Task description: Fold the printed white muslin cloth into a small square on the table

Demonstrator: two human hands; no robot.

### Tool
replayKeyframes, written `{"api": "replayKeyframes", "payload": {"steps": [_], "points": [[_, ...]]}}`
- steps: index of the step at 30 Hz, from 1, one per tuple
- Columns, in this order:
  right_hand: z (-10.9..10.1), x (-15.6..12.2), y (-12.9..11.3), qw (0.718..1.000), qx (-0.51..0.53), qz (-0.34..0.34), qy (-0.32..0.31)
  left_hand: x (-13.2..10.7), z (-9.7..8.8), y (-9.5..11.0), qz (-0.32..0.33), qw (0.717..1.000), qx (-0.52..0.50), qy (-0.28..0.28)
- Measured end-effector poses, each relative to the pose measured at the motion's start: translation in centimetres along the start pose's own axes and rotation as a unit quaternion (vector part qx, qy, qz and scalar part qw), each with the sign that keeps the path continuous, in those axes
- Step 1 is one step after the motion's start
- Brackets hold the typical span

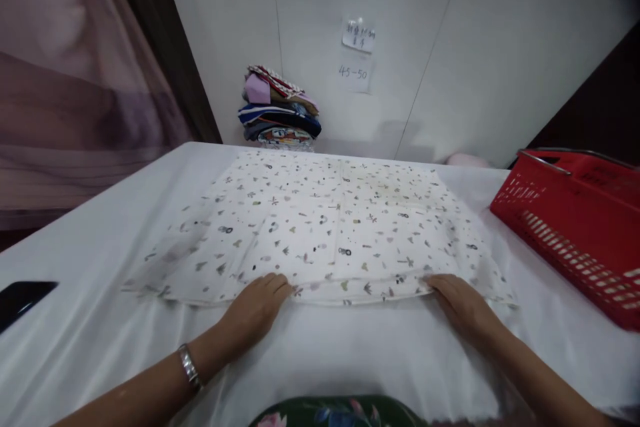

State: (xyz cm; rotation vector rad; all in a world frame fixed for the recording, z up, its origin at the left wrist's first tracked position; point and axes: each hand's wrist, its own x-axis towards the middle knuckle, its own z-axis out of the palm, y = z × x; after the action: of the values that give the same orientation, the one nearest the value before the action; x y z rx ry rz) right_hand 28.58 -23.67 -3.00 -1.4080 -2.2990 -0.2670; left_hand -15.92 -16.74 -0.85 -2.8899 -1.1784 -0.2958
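A thin white cloth (310, 227) with small printed plants and shapes lies spread over the table, its near edge slightly lifted and turned. My left hand (260, 303) is closed on that near edge, left of its middle. Farther right along the same edge, my right hand (457, 300) pinches the cloth between thumb and fingers. Between the two hands the edge forms a narrow double band. Faint crease lines cross the fabric, and its far side reaches the back of the table.
A red plastic basket (575, 227) stands at the right. Folded fabrics (280, 110) are piled at the back, by a white wall (325, 0) bearing paper notes (357, 53). A black phone-like object (23, 303) lies on the white-covered table (120, 213) at left. A pinkish curtain (80, 80) hangs there.
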Motion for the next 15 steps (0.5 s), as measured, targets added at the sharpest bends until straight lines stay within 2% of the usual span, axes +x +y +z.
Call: {"api": "replayKeyframes", "payload": {"steps": [3,5,10,13,15], "points": [[0.2,-0.6,0.6,0.999,-0.021,-0.027,-0.002,-0.5,0.3,-0.4,-0.037,0.999,-0.008,0.005],[0.3,-1.3,1.3,0.999,-0.037,-0.035,0.004,-0.8,0.5,-0.9,-0.046,0.998,-0.007,0.035],[0.7,-3.7,3.1,0.998,-0.064,-0.004,-0.025,-2.6,1.5,-2.4,-0.022,0.99,0.04,0.133],[1.1,-5.5,4.5,0.997,-0.061,0.011,-0.048,-4.0,2.4,-4.0,-0.018,0.985,0.058,0.162],[1.5,-5.7,6.0,0.996,-0.062,0.029,-0.06,-3.8,2.5,-5.6,-0.04,0.983,0.062,0.17]]}}
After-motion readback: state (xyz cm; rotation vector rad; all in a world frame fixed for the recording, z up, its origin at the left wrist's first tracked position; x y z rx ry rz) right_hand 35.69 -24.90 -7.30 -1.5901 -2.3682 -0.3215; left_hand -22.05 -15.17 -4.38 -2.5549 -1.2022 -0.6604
